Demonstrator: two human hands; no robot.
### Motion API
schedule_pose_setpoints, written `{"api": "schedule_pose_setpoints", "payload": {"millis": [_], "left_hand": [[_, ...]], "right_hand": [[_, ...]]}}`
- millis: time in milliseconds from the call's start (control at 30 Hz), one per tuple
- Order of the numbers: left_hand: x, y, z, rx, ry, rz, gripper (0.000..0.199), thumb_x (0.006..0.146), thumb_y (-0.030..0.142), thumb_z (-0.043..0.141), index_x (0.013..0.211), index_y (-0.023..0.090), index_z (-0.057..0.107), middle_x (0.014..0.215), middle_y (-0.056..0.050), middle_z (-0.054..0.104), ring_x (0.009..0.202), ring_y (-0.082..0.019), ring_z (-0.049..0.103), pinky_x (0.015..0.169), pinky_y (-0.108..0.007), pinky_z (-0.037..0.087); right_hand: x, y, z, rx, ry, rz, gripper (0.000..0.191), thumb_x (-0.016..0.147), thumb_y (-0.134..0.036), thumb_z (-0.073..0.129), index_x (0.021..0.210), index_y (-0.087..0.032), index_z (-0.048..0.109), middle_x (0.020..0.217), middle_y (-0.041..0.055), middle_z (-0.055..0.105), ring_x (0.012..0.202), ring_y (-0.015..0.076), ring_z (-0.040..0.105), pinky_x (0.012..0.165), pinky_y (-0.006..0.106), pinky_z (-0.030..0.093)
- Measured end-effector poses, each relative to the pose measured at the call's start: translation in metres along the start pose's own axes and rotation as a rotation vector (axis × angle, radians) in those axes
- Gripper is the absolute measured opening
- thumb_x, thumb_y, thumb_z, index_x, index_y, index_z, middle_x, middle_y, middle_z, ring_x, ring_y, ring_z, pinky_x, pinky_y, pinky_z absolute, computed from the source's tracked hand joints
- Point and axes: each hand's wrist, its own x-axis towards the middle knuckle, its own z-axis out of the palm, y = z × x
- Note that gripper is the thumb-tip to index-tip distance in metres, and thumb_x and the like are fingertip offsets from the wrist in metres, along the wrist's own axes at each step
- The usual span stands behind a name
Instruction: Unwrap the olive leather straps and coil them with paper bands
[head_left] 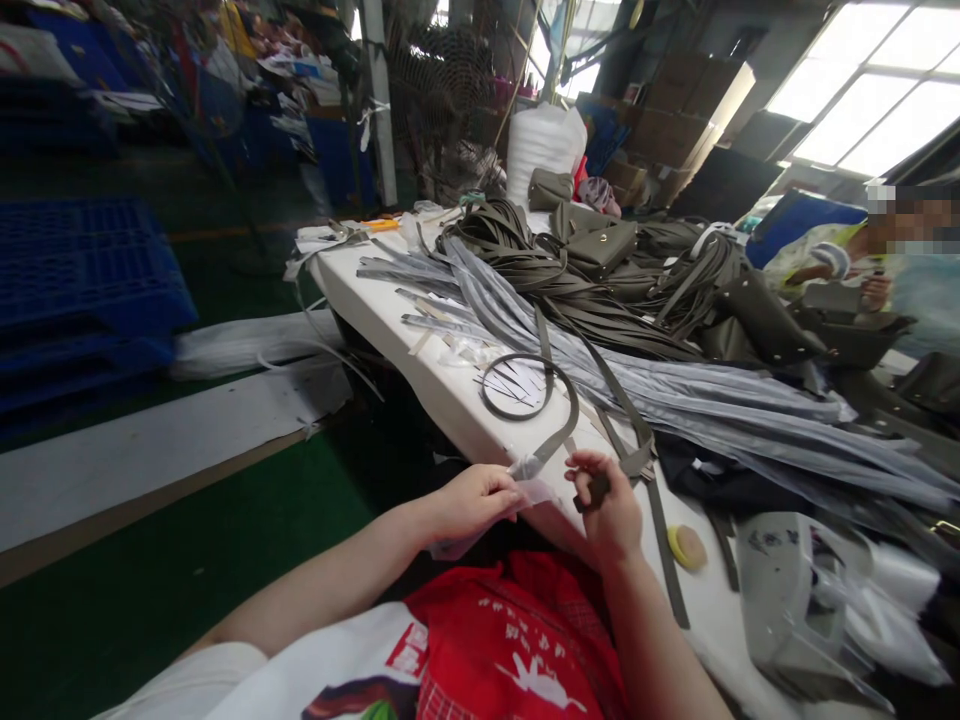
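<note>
- Left hand (480, 498) is pinching a clear plastic sleeve (541, 491) at the bench's (459, 398) near edge.
- Right hand (616, 515) is half-curling round a dark piece (592, 492).
- Olive strap (571, 425) is seemingly entering the sleeve; sleeved straps (480, 285) are looking done, bare ones (517, 240) waiting.

Looks like a factory workshop. Shows as such in the heap of long dark olive straps (502, 240) on the long white desk (457, 395) beyond the fingers (598, 460), in the stacked blue plastic pallets (82, 265) to their left, and in the thick white foam roll (541, 155) and piled brown cardboard boxes (682, 110) well beyond them.
</note>
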Motion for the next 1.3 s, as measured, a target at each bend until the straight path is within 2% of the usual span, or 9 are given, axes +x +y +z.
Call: {"api": "schedule_pose_setpoints", "payload": {"millis": [133,233,367,533,767,1033,1167,1300], "left_hand": [[0.001,-0.001,-0.002,-0.049,0.005,-0.052,0.023,0.083,0.031,0.061,0.079,0.011,0.072,0.074,-0.004,0.068,0.069,-0.015,0.059,0.065,-0.023,0.045],[0.003,-0.003,-0.001,-0.130,0.016,-0.094,0.023,0.080,0.032,0.065,0.080,0.011,0.072,0.072,-0.003,0.068,0.068,-0.015,0.060,0.065,-0.024,0.045],[0.005,-0.008,0.001,-0.180,-0.041,-0.053,0.028,0.079,0.038,0.067,0.079,0.011,0.071,0.074,-0.003,0.067,0.068,-0.014,0.060,0.066,-0.023,0.045],[0.005,-0.015,0.002,-0.226,-0.064,-0.092,0.035,0.077,0.046,0.069,0.079,0.011,0.070,0.073,-0.003,0.066,0.066,-0.015,0.060,0.064,-0.023,0.046],[0.002,-0.009,-0.001,-0.269,-0.088,-0.054,0.034,0.077,0.047,0.070,0.078,0.013,0.071,0.074,-0.002,0.067,0.068,-0.014,0.060,0.067,-0.023,0.046],[0.000,-0.011,-0.001,-0.315,-0.083,-0.052,0.048,0.081,0.057,0.064,0.081,0.009,0.070,0.074,-0.004,0.065,0.064,-0.013,0.057,0.063,-0.023,0.043],[0.000,-0.007,-0.001,-0.279,-0.096,0.007,0.053,0.086,0.060,0.055,0.085,0.009,0.069,0.076,-0.005,0.064,0.066,-0.014,0.057,0.062,-0.023,0.043],[0.005,0.000,0.003,-0.200,-0.081,0.120,0.053,0.093,0.058,0.044,0.086,0.011,0.067,0.077,-0.005,0.061,0.069,-0.015,0.057,0.065,-0.025,0.046]], "right_hand": [[0.005,-0.029,-0.005,-0.062,-0.098,-0.222,0.048,0.094,-0.058,0.040,0.098,-0.023,0.073,0.106,0.0066,0.069,0.089,0.0196,0.061,0.099,0.039,0.042],[0.001,-0.040,-0.004,-0.222,-0.205,-0.292,0.058,0.093,-0.066,0.034,0.110,-0.025,0.072,0.118,0.0078,0.066,0.109,0.0255,0.058,0.108,0.044,0.035],[-0.003,-0.040,-0.001,-0.342,-0.300,-0.354,0.052,0.095,-0.061,0.035,0.115,-0.028,0.070,0.133,0.0053,0.060,0.128,0.0266,0.048,0.112,0.044,0.031],[-0.001,-0.031,0.001,-0.423,-0.374,-0.460,0.049,0.102,-0.048,0.025,0.121,-0.030,0.066,0.138,0.0042,0.055,0.128,0.0241,0.048,0.113,0.045,0.031],[0.001,-0.026,0.001,-0.432,-0.393,-0.450,0.047,0.102,-0.045,0.025,0.120,-0.031,0.067,0.137,0.0048,0.055,0.128,0.0239,0.049,0.113,0.045,0.031],[-0.001,-0.026,-0.002,-0.450,-0.394,-0.448,0.047,0.103,-0.041,0.025,0.119,-0.029,0.067,0.136,0.0060,0.055,0.128,0.0238,0.048,0.113,0.046,0.029],[-0.001,-0.026,-0.005,-0.483,-0.409,-0.408,0.046,0.103,-0.042,0.025,0.120,-0.029,0.066,0.138,0.0051,0.054,0.128,0.0230,0.047,0.114,0.045,0.029],[-0.007,-0.013,0.000,-0.523,-0.469,-0.323,0.046,0.102,-0.045,0.027,0.121,-0.030,0.066,0.142,0.0044,0.050,0.131,0.0238,0.044,0.113,0.045,0.030]]}}
